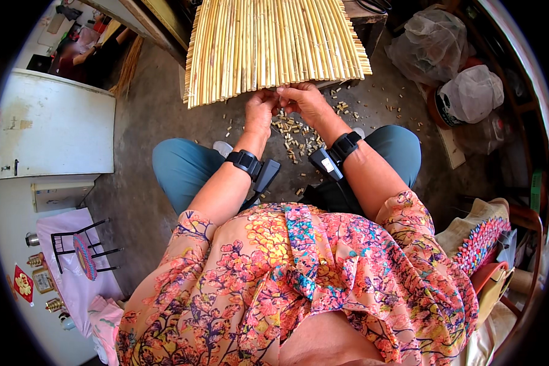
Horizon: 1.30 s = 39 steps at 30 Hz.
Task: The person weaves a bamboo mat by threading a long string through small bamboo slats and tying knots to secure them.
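Observation:
A mat of pale yellow reed stalks [274, 46], laid side by side, slopes down toward me from the top of the view. Both my hands meet under its near edge, close to the middle. My left hand [262, 110] has its fingers bent and pressed together at the cut stalk ends. Beside it, my right hand [305, 100] pinches with thumb and forefinger just below the edge. Whatever lies between the fingertips is too small to make out. Black bands with small boxes are strapped round both wrists.
Short cut reed pieces [296, 137] litter the floor between my knees. Plastic bags [430, 46] and a bucket [443, 110] stand at the right. On the left are a white door [52, 125] and a black chair [82, 247]. Another person [73, 58] is at the far left.

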{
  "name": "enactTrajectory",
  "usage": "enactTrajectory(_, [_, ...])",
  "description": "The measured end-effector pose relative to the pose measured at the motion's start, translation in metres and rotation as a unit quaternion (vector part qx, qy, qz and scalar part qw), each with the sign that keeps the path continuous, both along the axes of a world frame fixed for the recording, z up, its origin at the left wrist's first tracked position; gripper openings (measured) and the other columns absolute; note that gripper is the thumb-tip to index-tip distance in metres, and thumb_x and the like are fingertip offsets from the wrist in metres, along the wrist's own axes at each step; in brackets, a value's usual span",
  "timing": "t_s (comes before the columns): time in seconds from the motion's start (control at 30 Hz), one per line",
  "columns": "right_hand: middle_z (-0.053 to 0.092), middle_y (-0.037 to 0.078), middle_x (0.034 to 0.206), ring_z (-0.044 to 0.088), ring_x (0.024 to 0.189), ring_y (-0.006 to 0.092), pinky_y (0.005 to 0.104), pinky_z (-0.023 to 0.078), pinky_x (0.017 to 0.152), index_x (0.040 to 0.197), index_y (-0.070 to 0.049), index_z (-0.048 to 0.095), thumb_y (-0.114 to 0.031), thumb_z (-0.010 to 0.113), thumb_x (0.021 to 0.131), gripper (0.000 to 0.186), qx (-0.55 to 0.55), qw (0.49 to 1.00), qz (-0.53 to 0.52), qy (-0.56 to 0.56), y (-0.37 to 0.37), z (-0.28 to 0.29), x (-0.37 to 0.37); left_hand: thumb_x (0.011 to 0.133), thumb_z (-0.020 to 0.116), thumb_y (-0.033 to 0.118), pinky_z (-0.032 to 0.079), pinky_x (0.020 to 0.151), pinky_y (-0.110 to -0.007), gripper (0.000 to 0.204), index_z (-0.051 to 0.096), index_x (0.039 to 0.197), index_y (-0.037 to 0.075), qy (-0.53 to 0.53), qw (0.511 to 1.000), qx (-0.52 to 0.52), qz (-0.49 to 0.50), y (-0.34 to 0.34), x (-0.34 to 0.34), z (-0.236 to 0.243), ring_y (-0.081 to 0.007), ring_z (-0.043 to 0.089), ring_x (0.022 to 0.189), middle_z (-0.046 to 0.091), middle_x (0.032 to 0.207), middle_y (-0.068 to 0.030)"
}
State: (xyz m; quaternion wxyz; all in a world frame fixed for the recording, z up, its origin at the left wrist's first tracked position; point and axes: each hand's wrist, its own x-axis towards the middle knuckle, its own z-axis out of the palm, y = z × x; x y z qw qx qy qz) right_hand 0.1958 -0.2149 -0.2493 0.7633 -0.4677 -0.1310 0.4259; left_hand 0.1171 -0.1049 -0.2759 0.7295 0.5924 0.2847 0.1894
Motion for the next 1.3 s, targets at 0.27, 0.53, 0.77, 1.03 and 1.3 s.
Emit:
enactTrajectory(0.27, [0.057,0.002,0.067,0.051,0.052,0.0086,0.0213,0.04,0.045,0.085,-0.003,0.06,-0.015,0.059,0.085,0.012,0.048,0.997,0.0,0.054,-0.003,-0.017,0.004,0.082,0.057,0.009,0.04,0.054,-0.023,0.004,0.06,0.084,0.006,-0.003,1.0,0.016,0.014,0.003,-0.001,0.001,-0.0096,0.05,0.057,0.059,0.071,-0.0014])
enactTrajectory(0.53, [0.045,-0.003,0.056,0.036,0.042,0.0061,0.0209,0.025,0.038,0.077,-0.006,0.058,-0.015,0.06,0.083,0.011,-0.005,0.999,-0.03,0.009,0.001,-0.015,0.003,0.081,0.062,0.013,0.032,0.043,-0.021,0.009,0.064,0.08,0.004,-0.032,0.998,-0.009,-0.049,0.017,-0.013,0.02,-0.0055,0.043,0.047,0.056,0.062,0.0016])
enactTrajectory(0.77, [0.03,-0.006,0.05,0.024,0.039,0.0055,0.0221,0.018,0.037,0.08,-0.004,0.057,-0.012,0.059,0.082,0.009,-0.062,0.997,-0.012,0.036,0.002,-0.01,0.015,0.081,0.067,0.02,0.026,0.039,-0.019,0.017,0.065,0.079,0.003,-0.062,0.997,-0.013,-0.052,0.009,-0.017,0.032,-0.0043,0.039,0.043,0.05,0.056,0.0039])
enactTrajectory(1.03, [0.03,-0.006,0.048,0.022,0.039,0.0064,0.0229,0.016,0.038,0.08,-0.003,0.059,-0.015,0.06,0.082,0.013,-0.108,0.99,0.049,0.079,0.005,-0.007,0.021,0.085,0.063,0.026,0.026,0.039,-0.022,0.03,0.052,0.063,0.01,-0.069,0.997,-0.024,-0.036,0.007,-0.014,0.024,-0.0069,0.034,0.038,0.042,0.045,0.0007])
enactTrajectory(1.3, [0.029,-0.005,0.048,0.02,0.039,0.0066,0.024,0.015,0.038,0.079,-0.003,0.059,-0.015,0.06,0.081,0.013,-0.099,0.987,0.077,0.105,0.006,-0.019,0.029,0.085,0.064,0.025,0.025,0.038,-0.021,0.029,0.053,0.064,0.009,-0.047,0.998,-0.018,-0.043,0.004,-0.013,0.03,-0.0057,0.034,0.038,0.042,0.046,0.0016])
